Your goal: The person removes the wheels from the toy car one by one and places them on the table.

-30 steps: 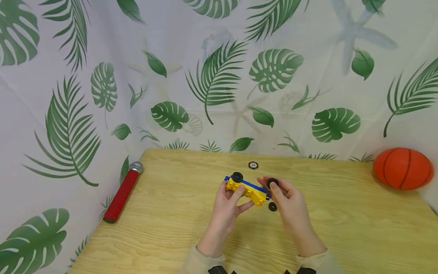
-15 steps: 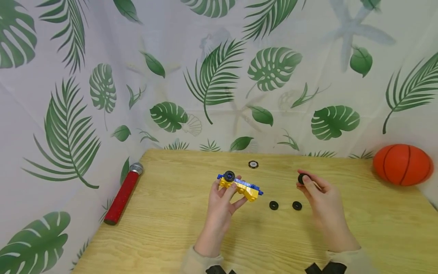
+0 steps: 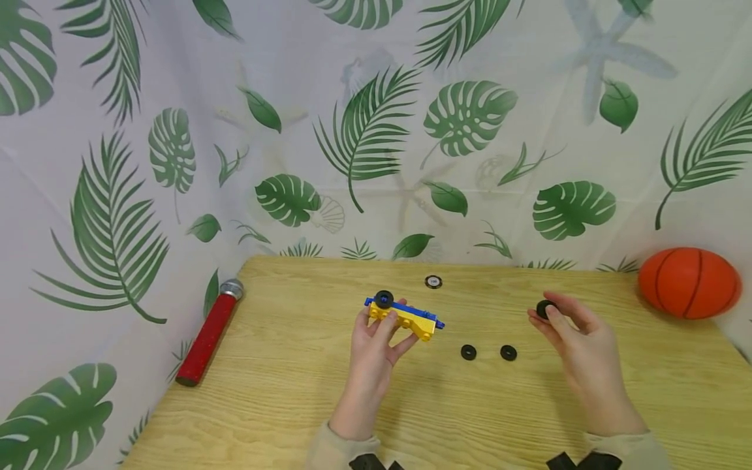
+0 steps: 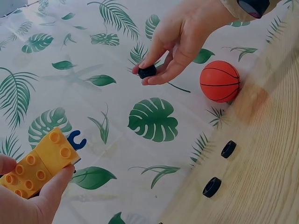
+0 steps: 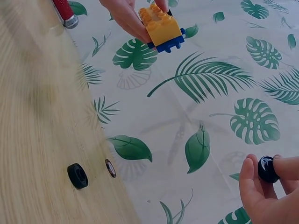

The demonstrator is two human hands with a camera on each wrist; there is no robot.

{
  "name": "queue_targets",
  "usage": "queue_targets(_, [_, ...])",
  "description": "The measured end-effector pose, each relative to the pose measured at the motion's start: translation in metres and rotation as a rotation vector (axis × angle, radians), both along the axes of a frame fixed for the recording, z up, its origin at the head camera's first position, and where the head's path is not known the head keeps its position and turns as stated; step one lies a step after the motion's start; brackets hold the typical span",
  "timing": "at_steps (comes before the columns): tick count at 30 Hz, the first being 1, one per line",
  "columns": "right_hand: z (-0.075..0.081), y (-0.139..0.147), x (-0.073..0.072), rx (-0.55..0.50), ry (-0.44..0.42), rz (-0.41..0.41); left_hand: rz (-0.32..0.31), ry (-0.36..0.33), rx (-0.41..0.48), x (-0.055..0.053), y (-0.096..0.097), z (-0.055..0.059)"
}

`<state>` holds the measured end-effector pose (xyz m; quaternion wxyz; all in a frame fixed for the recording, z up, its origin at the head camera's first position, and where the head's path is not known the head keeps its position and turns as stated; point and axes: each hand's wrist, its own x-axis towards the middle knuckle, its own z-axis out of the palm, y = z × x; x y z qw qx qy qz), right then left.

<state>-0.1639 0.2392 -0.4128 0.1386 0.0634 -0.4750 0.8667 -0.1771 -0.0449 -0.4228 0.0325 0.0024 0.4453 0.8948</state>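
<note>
My left hand (image 3: 376,339) grips a yellow and blue brick car (image 3: 402,314) above the table, one black wheel (image 3: 384,299) still on its far end. The left wrist view shows the car's yellow studded underside (image 4: 39,161) between my fingers. My right hand (image 3: 566,326) pinches a loose black wheel (image 3: 546,308) off to the right, also seen as the black wheel (image 5: 268,169) and wheel (image 4: 147,71). Two more black wheels (image 3: 468,352) (image 3: 508,353) lie on the wooden table (image 3: 294,391) between my hands.
A small round disc (image 3: 433,281) lies near the table's back edge. A red cylinder with a silver cap (image 3: 207,334) rests at the left edge. An orange basketball (image 3: 689,282) sits at the far right. A leaf-print cloth (image 3: 376,130) hangs behind.
My right hand has pulled a wheel off the car and carried it to the right. A second loose wheel has come into view on the table. My left hand shifted the car slightly left.
</note>
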Motion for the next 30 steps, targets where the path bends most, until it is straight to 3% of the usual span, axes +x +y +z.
queue_targets(14, [-0.010, 0.016, -0.003, 0.076, -0.005, 0.085, -0.012, 0.024, -0.006, 0.000, -0.005, 0.002])
queue_targets(21, [-0.014, 0.028, -0.004, 0.122, -0.062, 0.116, -0.026, 0.030, -0.009, -0.001, -0.007, 0.002])
queue_targets(26, [-0.016, 0.039, -0.007, 0.313, -0.178, 0.064, -0.033, 0.038, -0.012, 0.000, -0.007, 0.003])
queue_targets(30, [-0.020, 0.048, -0.010, 0.644, -0.288, 0.015, -0.033, 0.041, -0.019, 0.000, -0.008, 0.003])
